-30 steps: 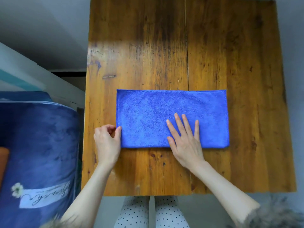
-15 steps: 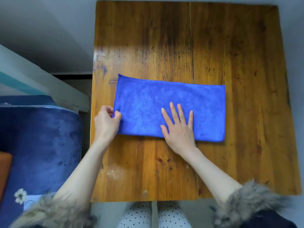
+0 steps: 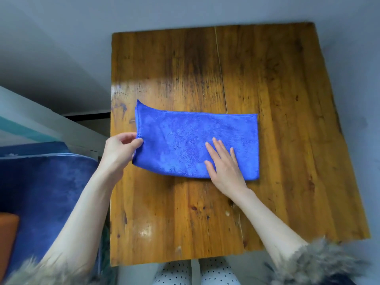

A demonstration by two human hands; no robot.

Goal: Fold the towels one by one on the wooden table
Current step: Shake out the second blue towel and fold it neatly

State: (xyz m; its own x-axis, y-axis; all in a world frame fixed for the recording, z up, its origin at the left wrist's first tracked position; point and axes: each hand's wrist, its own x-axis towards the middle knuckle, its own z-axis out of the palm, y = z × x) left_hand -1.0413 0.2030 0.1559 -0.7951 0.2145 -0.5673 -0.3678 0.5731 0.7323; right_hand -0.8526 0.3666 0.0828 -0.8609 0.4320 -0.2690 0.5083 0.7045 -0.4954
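A blue towel (image 3: 185, 138), folded into a long rectangle, lies across the middle of the wooden table (image 3: 277, 99). My left hand (image 3: 120, 150) pinches the towel's left short edge and lifts that end a little off the wood. My right hand (image 3: 225, 163) lies flat with straight fingers on the towel's right half, near its front edge, and presses it down.
To the left of the table stands dark blue upholstered furniture (image 3: 41, 192) with an orange item (image 3: 7, 239) on it. The table's left edge is close to my left hand. Bare wood surrounds the towel. My polka-dot trouser legs (image 3: 197, 273) show below the front edge.
The towel's left end has risen off the table in my left hand's pinch. My right hand has stayed flat on the towel. The camera view has shifted, so the table appears further right.
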